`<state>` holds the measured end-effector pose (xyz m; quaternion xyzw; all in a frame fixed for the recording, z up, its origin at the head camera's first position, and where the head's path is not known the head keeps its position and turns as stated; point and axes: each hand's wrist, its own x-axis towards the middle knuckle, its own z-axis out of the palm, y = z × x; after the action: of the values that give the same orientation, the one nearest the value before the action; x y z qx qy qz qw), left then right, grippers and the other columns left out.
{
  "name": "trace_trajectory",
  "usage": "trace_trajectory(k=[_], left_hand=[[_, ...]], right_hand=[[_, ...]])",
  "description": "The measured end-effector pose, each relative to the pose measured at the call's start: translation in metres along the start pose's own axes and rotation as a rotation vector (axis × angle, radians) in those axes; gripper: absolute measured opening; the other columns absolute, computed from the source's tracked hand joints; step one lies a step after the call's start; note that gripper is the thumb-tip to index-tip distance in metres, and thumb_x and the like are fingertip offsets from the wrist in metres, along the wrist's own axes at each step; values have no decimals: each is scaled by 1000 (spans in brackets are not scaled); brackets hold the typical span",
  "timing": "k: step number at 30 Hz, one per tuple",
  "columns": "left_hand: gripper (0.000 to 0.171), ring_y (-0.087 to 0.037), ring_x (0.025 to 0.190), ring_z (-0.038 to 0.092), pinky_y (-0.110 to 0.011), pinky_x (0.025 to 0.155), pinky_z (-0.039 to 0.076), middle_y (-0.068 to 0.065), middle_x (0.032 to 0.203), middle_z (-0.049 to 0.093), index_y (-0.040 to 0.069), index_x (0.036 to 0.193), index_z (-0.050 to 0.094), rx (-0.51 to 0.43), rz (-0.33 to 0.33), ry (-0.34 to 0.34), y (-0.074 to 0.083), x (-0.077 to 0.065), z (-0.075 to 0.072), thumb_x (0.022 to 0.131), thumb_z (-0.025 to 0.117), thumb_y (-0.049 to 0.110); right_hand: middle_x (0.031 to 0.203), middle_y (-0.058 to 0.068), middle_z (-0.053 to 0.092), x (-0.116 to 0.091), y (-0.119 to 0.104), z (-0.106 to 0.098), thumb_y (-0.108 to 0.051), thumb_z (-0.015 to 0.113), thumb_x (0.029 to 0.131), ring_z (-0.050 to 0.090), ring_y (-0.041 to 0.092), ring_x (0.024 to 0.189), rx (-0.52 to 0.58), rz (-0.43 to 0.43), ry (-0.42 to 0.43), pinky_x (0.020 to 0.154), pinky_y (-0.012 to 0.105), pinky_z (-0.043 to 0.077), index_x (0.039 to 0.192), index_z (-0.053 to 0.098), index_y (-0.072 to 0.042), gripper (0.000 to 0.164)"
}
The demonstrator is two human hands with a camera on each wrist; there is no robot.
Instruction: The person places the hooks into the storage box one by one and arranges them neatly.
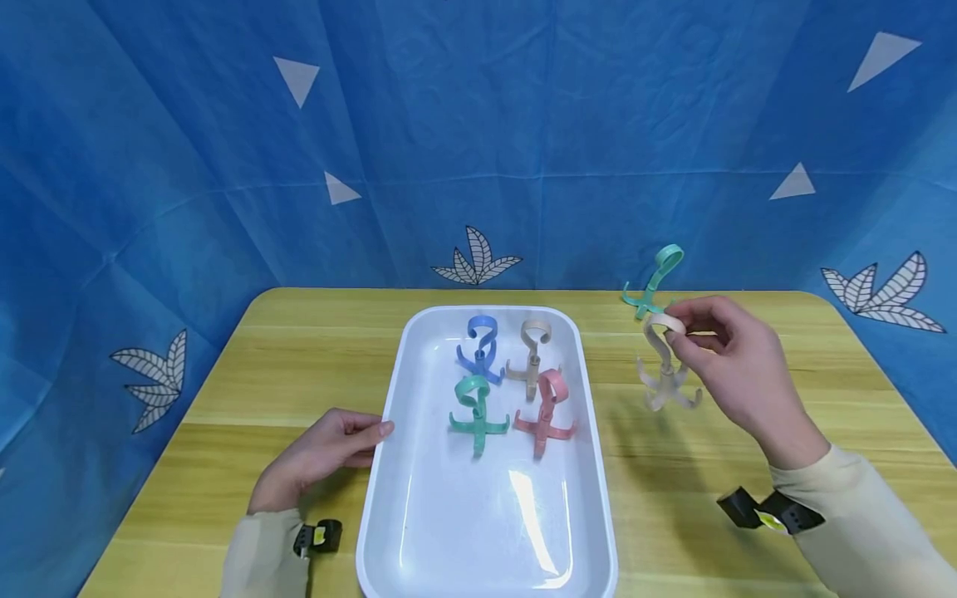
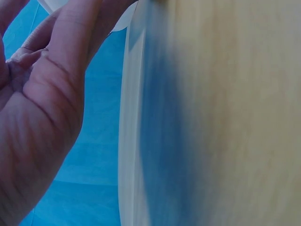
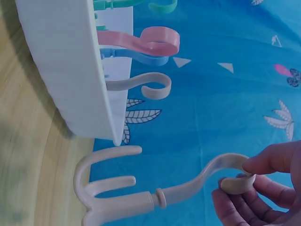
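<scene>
My right hand [image 1: 736,370] pinches the curled top of a beige multi-prong hook [image 1: 665,384] between thumb and fingers. In the right wrist view this hook [image 3: 181,192] hangs off the table, beside the tray's wall. Left of it lies a white tray [image 1: 441,523], whose left rim my left hand [image 1: 329,453] holds with the thumb on top. Standing in the tray's far half are a blue hook [image 1: 481,353], another beige hook [image 1: 533,365], a green hook [image 1: 477,423] and a pink hook [image 1: 548,419]. The left wrist view shows the left hand [image 2: 51,94] with its fingertips hidden.
A second green hook [image 1: 649,291] stands on the wooden table [image 1: 299,353] near its back edge, behind the right hand. A blue cloth [image 1: 449,124] with leaf and triangle prints hangs behind the table and along its sides.
</scene>
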<state>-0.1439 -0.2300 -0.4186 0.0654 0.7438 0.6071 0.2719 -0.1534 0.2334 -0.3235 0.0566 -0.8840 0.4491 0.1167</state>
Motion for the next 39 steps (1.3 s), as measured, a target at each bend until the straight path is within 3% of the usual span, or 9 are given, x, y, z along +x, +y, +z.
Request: trace_trajectory(k=[11, 18, 26, 33, 39], left_hand=[[51, -32, 103, 66, -40, 86, 56, -26, 120, 63, -16, 130, 54, 0, -9, -5, 0, -1, 0, 101, 58, 26], [49, -33, 104, 66, -40, 87, 56, -26, 121, 63, -15, 130, 54, -4, -12, -16, -1, -4, 0, 102, 58, 25], [50, -33, 105, 65, -40, 89, 55, -25, 122, 63, -14, 130, 54, -2, -17, -11, -1, -2, 1, 102, 58, 26], [50, -32, 106, 65, -39, 89, 55, -25, 122, 63, -14, 130, 55, 13, -11, -22, 0, 1, 1, 101, 58, 26], [51, -32, 104, 66, -40, 88, 55, -25, 121, 63, -15, 130, 55, 17, -17, -9, 2, 0, -1, 102, 58, 27]], right_hand=[[110, 2, 63, -22, -15, -8, -1, 67, 92, 60, 4, 96, 9, -129, 32, 82, 8, 48, 116, 67, -7, 25], [105, 3, 64, -29, -32, -12, 6, 69, 88, 62, 10, 92, 57, -206, 26, 82, 10, 49, 113, 68, -6, 27], [104, 13, 65, -34, -43, -12, 19, 67, 83, 65, 18, 92, 227, -327, -49, 85, 17, 53, 110, 67, 3, 32], [102, 15, 63, -40, -54, -13, 26, 65, 78, 62, 21, 92, 339, -396, -132, 86, 22, 54, 110, 67, 6, 38], [101, 14, 64, -39, -59, 0, 26, 66, 76, 61, 21, 92, 409, -564, -245, 87, 25, 54, 109, 68, 3, 40]])
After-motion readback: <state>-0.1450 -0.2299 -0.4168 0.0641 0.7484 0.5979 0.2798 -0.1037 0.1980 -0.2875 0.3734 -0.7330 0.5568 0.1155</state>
